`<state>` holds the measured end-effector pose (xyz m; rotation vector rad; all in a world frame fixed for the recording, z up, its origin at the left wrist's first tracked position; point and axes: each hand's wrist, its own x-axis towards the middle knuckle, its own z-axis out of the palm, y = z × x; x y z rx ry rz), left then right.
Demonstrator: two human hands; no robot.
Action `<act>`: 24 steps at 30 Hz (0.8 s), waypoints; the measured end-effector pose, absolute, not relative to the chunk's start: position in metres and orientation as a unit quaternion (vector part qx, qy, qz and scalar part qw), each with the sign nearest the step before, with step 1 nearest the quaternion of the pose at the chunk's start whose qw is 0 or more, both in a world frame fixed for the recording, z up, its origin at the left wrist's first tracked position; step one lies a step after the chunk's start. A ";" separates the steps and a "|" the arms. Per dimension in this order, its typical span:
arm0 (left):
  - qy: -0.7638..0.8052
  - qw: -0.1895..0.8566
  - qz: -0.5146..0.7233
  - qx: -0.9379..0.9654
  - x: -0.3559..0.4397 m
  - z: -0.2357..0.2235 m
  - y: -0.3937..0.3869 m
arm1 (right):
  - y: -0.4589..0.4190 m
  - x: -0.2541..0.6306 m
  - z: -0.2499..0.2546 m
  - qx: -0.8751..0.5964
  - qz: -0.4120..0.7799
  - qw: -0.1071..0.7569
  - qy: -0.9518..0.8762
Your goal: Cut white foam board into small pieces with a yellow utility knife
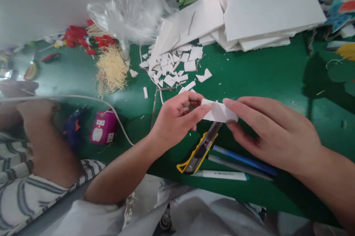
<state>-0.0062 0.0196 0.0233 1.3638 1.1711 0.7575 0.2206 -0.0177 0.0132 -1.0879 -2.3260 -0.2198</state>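
Head view, going left to right: how far along does the work look?

Partway, I'd judge. A heap of small white scraps (168,69) lies above centre, apparently cut or broken off already. Next comes the left hand (174,118), pinching one end of a white foam piece (220,111) just right of centre. The right hand (274,132) grasps the other end between thumb and fingers.

And what's left?

The foam piece isn't set down, and I can't tell how finished it is. Large white sheets (269,10) at upper right look like plenty of uncut stock.

What else is around?

At the left edge, another person's arm (52,143) rests by the green worktop (249,69). Then a purple box (104,127), a clump of pale straw (111,69) and a clear plastic bag (138,14) above it.

Anything in the way?

A white cable (83,96) runs from the left edge towards the left forearm. A yellow cutter (198,153) lies under the foam piece, its tip hidden, so fingers could catch it. Right of it are a white marker (226,175) and a blue pen (244,159).
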 end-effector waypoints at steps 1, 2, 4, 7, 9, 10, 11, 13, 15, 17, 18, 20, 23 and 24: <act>0.498 0.582 0.318 0.558 -0.004 0.022 0.020 | -0.017 0.221 0.013 -0.404 -0.076 0.279 -0.868; 0.499 0.597 0.315 0.543 -0.001 0.021 0.019 | -0.017 0.221 0.013 -0.403 -0.069 0.278 -0.869; 0.496 0.619 0.315 0.521 0.001 0.021 0.016 | -0.016 0.221 0.013 -0.401 -0.057 0.276 -0.872; 0.488 0.646 0.324 0.489 0.001 0.020 0.012 | -0.015 0.222 0.012 -0.391 -0.044 0.273 -0.878; 0.488 0.661 0.322 0.471 0.000 0.019 0.011 | -0.014 0.222 0.012 -0.386 -0.036 0.279 -0.879; 0.488 0.668 0.321 0.462 0.000 0.018 0.011 | -0.013 0.222 0.011 -0.386 -0.031 0.282 -0.878; 0.487 0.675 0.318 0.454 0.000 0.018 0.011 | -0.013 0.222 0.012 -0.386 -0.026 0.283 -0.878; 0.479 0.695 0.312 0.436 0.000 0.018 0.011 | -0.013 0.221 0.012 -0.384 -0.019 0.283 -0.879; 0.461 0.722 0.299 0.421 0.000 0.018 0.012 | -0.012 0.220 0.012 -0.380 -0.017 0.288 -0.879; 0.440 0.750 0.279 0.406 0.001 0.019 0.012 | -0.013 0.220 0.012 -0.377 -0.013 0.294 -0.878; 0.432 0.763 0.269 0.399 0.001 0.019 0.012 | -0.013 0.219 0.012 -0.377 -0.011 0.295 -0.878; 0.422 0.778 0.252 0.391 0.002 0.019 0.013 | -0.013 0.219 0.011 -0.376 -0.009 0.294 -0.878; 0.430 0.770 0.258 0.395 0.003 0.018 0.012 | -0.013 0.218 0.011 -0.374 -0.011 0.301 -0.877; 0.432 0.763 0.268 0.399 0.003 0.017 0.011 | -0.013 0.217 0.011 -0.372 -0.011 0.304 -0.877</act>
